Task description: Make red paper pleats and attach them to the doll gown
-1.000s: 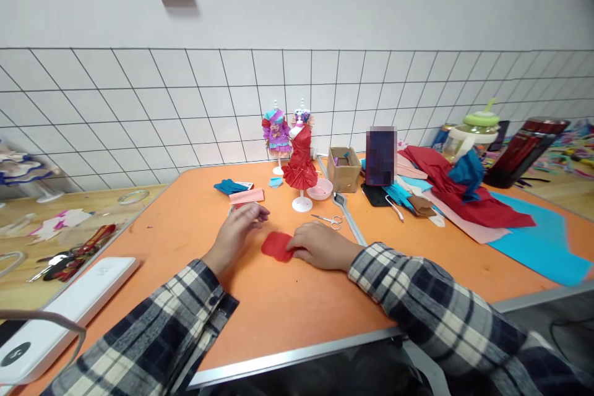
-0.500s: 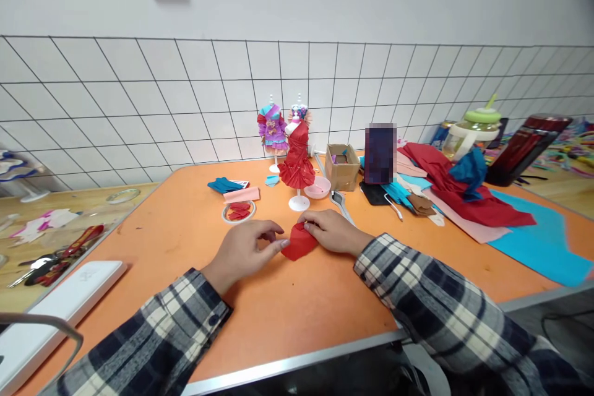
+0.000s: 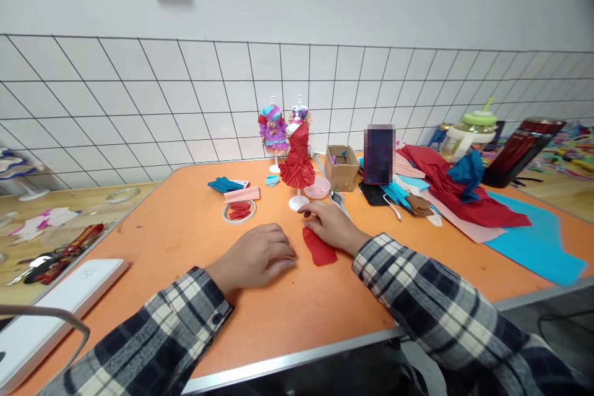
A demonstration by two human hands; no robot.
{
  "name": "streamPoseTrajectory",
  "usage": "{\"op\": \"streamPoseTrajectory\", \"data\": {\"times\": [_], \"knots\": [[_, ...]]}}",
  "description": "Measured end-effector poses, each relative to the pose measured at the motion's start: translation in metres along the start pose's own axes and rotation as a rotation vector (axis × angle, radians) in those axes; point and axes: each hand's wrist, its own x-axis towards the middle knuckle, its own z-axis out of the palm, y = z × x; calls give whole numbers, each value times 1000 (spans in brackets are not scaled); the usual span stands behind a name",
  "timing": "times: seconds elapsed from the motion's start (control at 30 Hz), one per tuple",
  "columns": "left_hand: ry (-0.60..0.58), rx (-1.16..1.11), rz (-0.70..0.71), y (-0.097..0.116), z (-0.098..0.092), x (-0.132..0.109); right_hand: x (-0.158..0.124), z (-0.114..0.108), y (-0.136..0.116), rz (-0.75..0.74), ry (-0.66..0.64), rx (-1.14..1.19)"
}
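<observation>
A small piece of red crepe paper [image 3: 320, 250] lies on the orange table, partly covered by my right hand [image 3: 331, 223]. The fingers of that hand are loosely bent and apart, and nothing shows between them. Their tips are close to the white base of a mini dress form [image 3: 297, 158], which wears a ruffled red one-shoulder dress. To the left of the paper, my left hand [image 3: 260, 255] rests low over the table, fingers loosely stretched and holding nothing. A roll of tape [image 3: 253, 213] with red scraps [image 3: 239, 210] inside its ring lies beyond it.
Two more dressed forms, one in purple [image 3: 273, 130], stand behind. A pink bowl [image 3: 320, 187], cardboard box [image 3: 342, 168], scissors [image 3: 338, 199] and a propped phone [image 3: 379, 154] are further right. Crepe sheets [image 3: 468, 189], a jug [image 3: 469, 136] and a thermos [image 3: 524, 151] crowd the right; a white power bank [image 3: 65, 315] lies left.
The red paper piece has left my fingers and now lies flat, a little to the right. My left hand has turned palm-down, and the right fingers have shifted slightly forward.
</observation>
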Motion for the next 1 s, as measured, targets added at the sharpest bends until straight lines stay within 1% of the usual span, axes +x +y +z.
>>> {"op": "streamPoseTrajectory", "data": {"times": [0.1, 0.2, 0.23, 0.27, 0.3, 0.37, 0.43, 0.47, 0.57, 0.63, 0.7, 0.8, 0.87, 1.0], "knots": [[-17, 5, 29, 12, 5, 2, 0, 10, 0, 31, -30, 25], [-102, -56, 72, 23, 17, 6, 1, 18, -2, 197, -94, 157], [-125, -63, 70, 26, 21, 8, 2, 19, -2, 235, -106, 207], [-135, -62, 51, 26, 24, 9, 2, 18, -2, 239, -102, 239], [-132, -52, 18, 25, 25, 9, 2, 16, -2, 209, -80, 244], [-101, -19, -59, 18, 24, 8, 2, 10, -2, 95, -17, 192], [-72, 8, -107, 7, 21, 6, 0, 3, -2, -3, -6, 117], [-63, 10, -117, 1, 19, 5, -1, 1, -3, -41, -40, 88], [-63, -21, -141, -11, 15, 1, -4, 0, -7, -132, -206, 8], [-67, -35, -159, -14, 15, 0, -6, 2, -11, -152, -275, -62], [-50, -33, -177, -13, 16, 0, -7, 2, -16, -143, -303, -136], [18, 12, -184, -9, 16, 2, -8, -1, -23, -119, -333, -218], [41, 64, -177, -5, 16, 5, -8, -5, -27, -108, -357, -248], [-27, 150, -212, -1, 17, 7, -10, -11, -34, -124, -385, -328]]}}
